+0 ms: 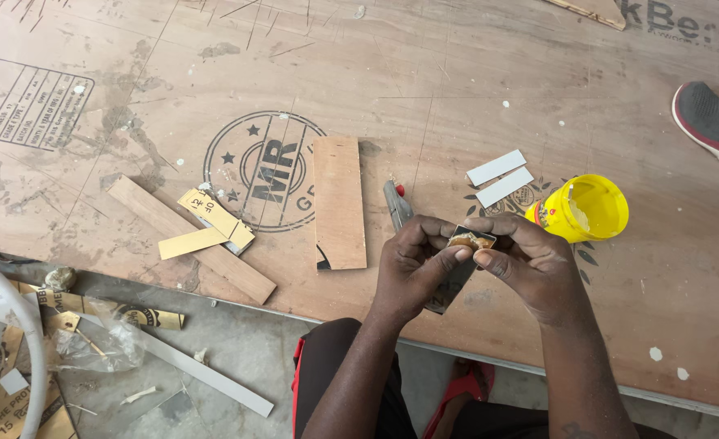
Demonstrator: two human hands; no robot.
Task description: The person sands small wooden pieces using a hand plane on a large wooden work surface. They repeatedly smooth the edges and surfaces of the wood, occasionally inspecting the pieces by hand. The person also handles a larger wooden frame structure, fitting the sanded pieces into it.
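Observation:
Both my hands meet over the front edge of a plywood sheet (pixel 424 81) lying on the floor. My left hand (pixel 412 264) and my right hand (pixel 530 264) pinch a small dark flat piece (pixel 471 240) smeared with yellowish glue, fingertips touching it from both sides. A dark strip hangs below it between my hands. A grey utility knife (pixel 396 203) lies just behind my left hand. An open yellow glue tub (pixel 587 207) stands right of my right hand.
Two white strips (pixel 499 177) lie near the tub. A plywood offcut (pixel 339 202), a long wooden slat (pixel 193 240) and yellowish laminate pieces (pixel 213 215) lie to the left. Another person's shoe (pixel 713 126) rests at the far right. Scraps and plastic litter the concrete floor (pixel 91 341).

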